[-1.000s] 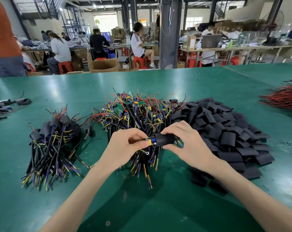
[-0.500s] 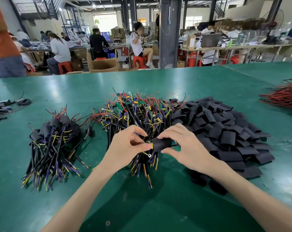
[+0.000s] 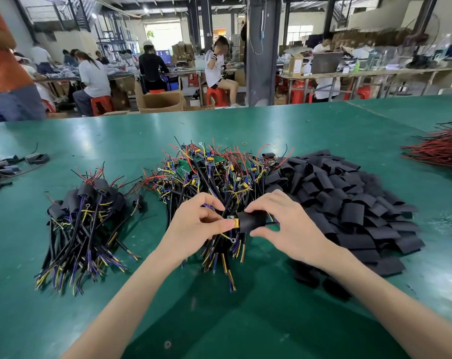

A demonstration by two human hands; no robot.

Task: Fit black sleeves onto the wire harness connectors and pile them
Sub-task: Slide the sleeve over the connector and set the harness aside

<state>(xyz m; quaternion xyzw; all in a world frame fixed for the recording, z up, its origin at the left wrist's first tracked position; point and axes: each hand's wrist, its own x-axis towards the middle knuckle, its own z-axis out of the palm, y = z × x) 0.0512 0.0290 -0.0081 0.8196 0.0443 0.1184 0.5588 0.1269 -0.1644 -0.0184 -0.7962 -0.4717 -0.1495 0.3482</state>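
Observation:
Above the green table my left hand pinches the small yellow and green connector of one wire harness. My right hand pinches a black sleeve that covers most of that connector, whose tip sticks out at the sleeve's left end. The harness wires trail out of the sleeve to the right and hang below. Behind the hands lies the pile of bare harnesses. A heap of loose black sleeves lies to the right. The pile of sleeved harnesses is on the left.
A bundle of red wires lies at the far right of the green table. Some dark parts sit at the far left edge. Beyond the table, people work at benches, and one person stands at the back left.
The sleeve has slid left along the harness onto the connector. Both hands have stayed close together over the near end of the middle pile.

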